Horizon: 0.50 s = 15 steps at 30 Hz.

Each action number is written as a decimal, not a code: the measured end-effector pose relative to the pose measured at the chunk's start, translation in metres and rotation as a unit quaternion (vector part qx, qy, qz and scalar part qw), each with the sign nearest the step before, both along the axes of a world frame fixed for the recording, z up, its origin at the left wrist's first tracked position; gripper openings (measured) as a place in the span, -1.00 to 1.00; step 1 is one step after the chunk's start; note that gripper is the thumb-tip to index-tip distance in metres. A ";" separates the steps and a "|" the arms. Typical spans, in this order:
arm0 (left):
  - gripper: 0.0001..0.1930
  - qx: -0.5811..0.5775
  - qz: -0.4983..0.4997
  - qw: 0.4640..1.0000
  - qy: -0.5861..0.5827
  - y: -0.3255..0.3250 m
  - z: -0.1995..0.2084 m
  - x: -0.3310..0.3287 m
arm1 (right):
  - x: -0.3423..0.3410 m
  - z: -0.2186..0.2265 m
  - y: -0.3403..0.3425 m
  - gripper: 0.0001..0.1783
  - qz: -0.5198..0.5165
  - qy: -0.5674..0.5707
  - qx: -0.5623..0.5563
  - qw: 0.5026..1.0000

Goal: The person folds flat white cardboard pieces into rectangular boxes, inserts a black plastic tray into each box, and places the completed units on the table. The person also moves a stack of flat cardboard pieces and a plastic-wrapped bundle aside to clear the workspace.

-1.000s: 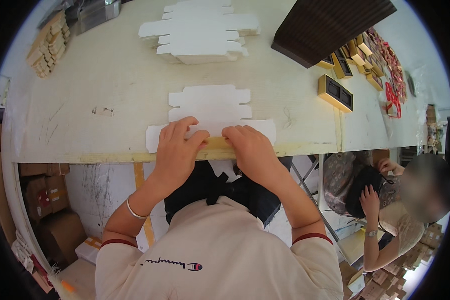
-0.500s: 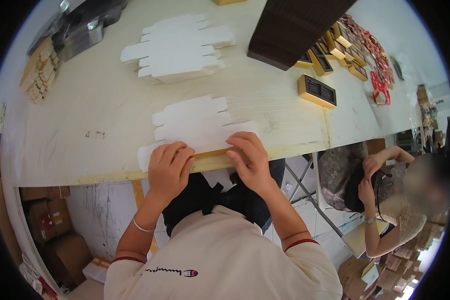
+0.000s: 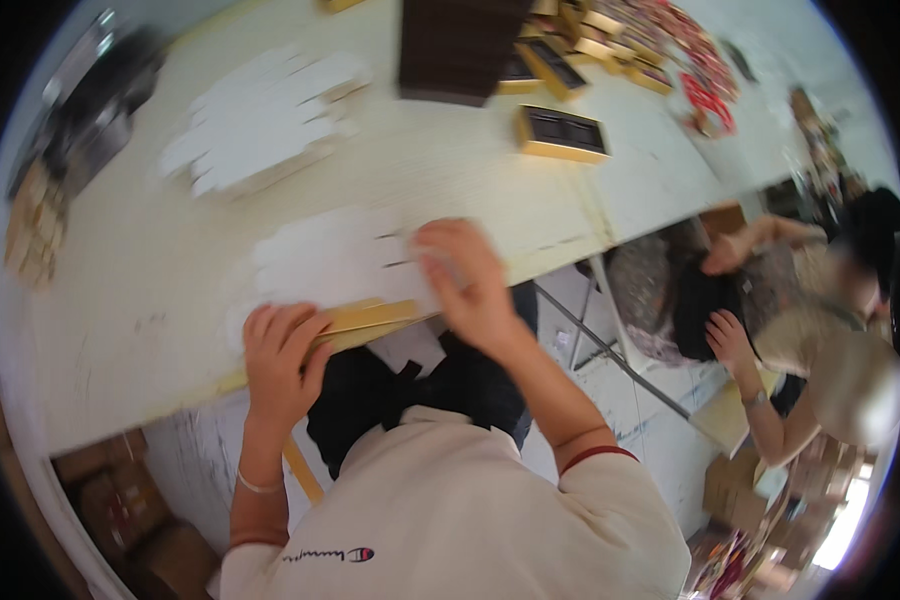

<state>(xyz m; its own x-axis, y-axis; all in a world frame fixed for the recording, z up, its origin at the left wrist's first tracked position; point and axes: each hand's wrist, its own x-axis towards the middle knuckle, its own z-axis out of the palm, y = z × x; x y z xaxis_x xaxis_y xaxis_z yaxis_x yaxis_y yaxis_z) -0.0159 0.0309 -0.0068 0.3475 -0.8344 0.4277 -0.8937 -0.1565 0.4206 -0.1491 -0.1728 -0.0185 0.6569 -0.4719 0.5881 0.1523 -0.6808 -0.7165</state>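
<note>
A flat white carton blank (image 3: 320, 255) with a gold outer face lies along the table's near edge. Part of it is folded up at the front, showing a gold strip (image 3: 370, 318). My left hand (image 3: 285, 350) has its fingers curled over the left end of that strip, gripping it. Over the right side of the blank is my right hand (image 3: 467, 285), blurred by motion. Its fingers are bent, and whether they touch the blank cannot be made out. Further back on the left, a stack of similar white blanks (image 3: 265, 120) rests on the table.
A dark brown upright box (image 3: 460, 50) stands at the back, beside a gold box with a black insert (image 3: 562, 133) and several more like it. Wooden-looking pieces (image 3: 35, 225) sit at the far left. A co-worker (image 3: 770, 310) handles something black at the right.
My right hand has come off the front fold, moving up over the blank's right side. More of the gold strip shows. The whole view has shifted and tilted.
</note>
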 end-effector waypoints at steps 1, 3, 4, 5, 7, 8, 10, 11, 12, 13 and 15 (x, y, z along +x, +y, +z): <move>-0.81 0.010 -0.014 1.000 -0.009 0.000 0.004 0.002 | -0.002 0.005 -0.005 -0.75 -0.009 0.017 0.000 1.000; -0.83 0.021 -0.024 0.999 -0.017 0.002 0.009 0.008 | -0.002 0.004 -0.013 -0.71 -0.025 0.053 -0.043 0.997; -0.83 0.026 -0.029 0.999 -0.020 0.006 0.011 0.013 | 0.002 0.004 -0.015 -0.71 -0.005 0.070 -0.043 0.997; -0.83 0.042 -0.028 0.999 -0.016 0.010 0.012 0.016 | 0.004 0.005 -0.015 -0.71 0.008 0.089 -0.044 0.995; -0.83 0.073 -0.029 0.997 -0.005 0.016 0.015 0.022 | 0.013 0.010 -0.013 -0.68 0.065 0.143 -0.049 0.986; -0.83 0.083 -0.028 0.996 0.006 0.017 0.017 0.025 | 0.016 0.013 -0.013 -0.66 0.092 0.170 -0.054 0.980; -0.82 0.103 -0.029 0.994 0.028 0.018 0.020 0.031 | 0.021 0.015 -0.017 -0.61 0.174 0.205 -0.132 0.954; -0.82 0.101 -0.019 0.995 0.016 0.016 0.020 0.038 | 0.022 0.015 -0.018 -0.58 0.213 0.222 -0.171 0.936; -0.82 0.099 -0.009 0.995 0.003 0.013 0.019 0.046 | 0.020 0.018 -0.019 -0.58 0.229 0.228 -0.188 0.928; -0.82 0.097 0.002 0.995 -0.010 0.011 0.018 0.055 | 0.017 0.021 -0.019 -0.58 0.244 0.234 -0.205 0.919; -0.86 0.078 -0.009 0.997 -0.027 0.000 0.014 0.076 | 0.010 0.023 -0.014 -0.57 0.262 0.238 -0.237 0.905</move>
<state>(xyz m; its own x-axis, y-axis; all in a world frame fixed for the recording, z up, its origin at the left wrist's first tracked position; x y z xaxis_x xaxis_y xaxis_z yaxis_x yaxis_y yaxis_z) 0.0602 0.0310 0.0074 0.3113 -0.8982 0.3105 -0.9177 -0.1992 0.3438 -0.1392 -0.1865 0.0046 0.9496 0.2086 0.2340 0.2937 -0.8529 -0.4317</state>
